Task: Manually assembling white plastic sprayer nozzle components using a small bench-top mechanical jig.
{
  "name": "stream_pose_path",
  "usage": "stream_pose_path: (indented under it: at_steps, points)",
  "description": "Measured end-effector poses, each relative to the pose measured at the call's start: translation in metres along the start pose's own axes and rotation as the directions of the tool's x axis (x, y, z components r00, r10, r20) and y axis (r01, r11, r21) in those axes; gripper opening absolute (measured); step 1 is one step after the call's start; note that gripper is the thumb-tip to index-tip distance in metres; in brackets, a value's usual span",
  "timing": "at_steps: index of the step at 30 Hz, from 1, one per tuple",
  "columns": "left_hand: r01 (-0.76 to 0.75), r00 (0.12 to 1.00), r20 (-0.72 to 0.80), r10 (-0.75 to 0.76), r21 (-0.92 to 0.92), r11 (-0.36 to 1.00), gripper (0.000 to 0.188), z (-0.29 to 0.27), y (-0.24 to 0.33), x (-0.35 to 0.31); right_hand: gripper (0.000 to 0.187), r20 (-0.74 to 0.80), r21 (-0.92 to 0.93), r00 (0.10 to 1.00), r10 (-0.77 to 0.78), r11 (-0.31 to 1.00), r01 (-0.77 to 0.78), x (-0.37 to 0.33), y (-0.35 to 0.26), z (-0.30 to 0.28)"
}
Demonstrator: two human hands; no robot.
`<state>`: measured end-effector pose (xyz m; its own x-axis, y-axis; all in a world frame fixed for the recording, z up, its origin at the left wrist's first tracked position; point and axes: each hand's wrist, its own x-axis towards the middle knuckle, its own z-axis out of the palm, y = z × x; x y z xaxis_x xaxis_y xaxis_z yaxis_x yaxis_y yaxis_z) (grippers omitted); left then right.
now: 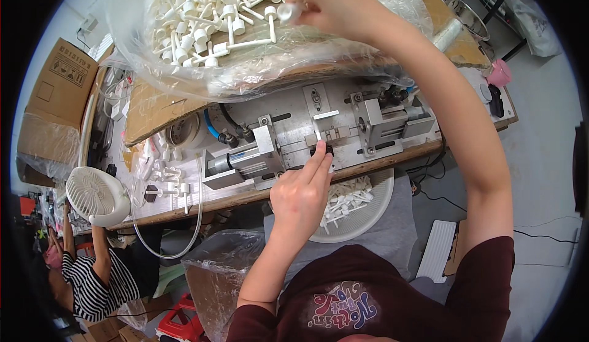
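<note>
My right hand (331,7) is raised over the open plastic bag (257,78) at the far side. Its fingers are closed on a white plastic part (288,13) with a cup-shaped end, slightly blurred. A heap of similar white cup-ended stems (230,20) fills the bag. My left hand (302,198) rests at the near edge of a metal clamping fixture (316,121). Its index and middle fingers are stretched forward, side by side, touching the fixture's middle by a white stem piece (318,134). What lies under those fingertips is hidden.
Pneumatic cylinders (245,161) with hoses flank the fixture. Below the table edge stands a white basket (374,216) of white parts. A white fan (98,196) and loose white parts (169,173) are at left. Another person (101,277) in a striped shirt works at lower left.
</note>
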<state>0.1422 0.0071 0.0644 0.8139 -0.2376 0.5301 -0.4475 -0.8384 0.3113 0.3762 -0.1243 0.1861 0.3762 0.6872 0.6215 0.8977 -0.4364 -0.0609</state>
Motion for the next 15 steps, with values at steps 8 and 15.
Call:
stream_pose_path:
  at_steps: [8, 15]
  points:
    - [0.006, 1.000, -0.024, -0.007, -0.026, 1.000, 0.026, 0.003, -0.001, -0.001, 0.015, 0.179, 0.755, 0.716, 0.675, 0.373, -0.540, -0.027, 0.018, -0.013]
    - [0.200, 0.980, 0.096, -0.176, -0.473, 0.858, 0.041, -0.030, 0.009, -0.009, 0.016, 0.247, 0.935, 0.688, 0.682, 0.017, -0.353, -0.053, -0.045, -0.018]
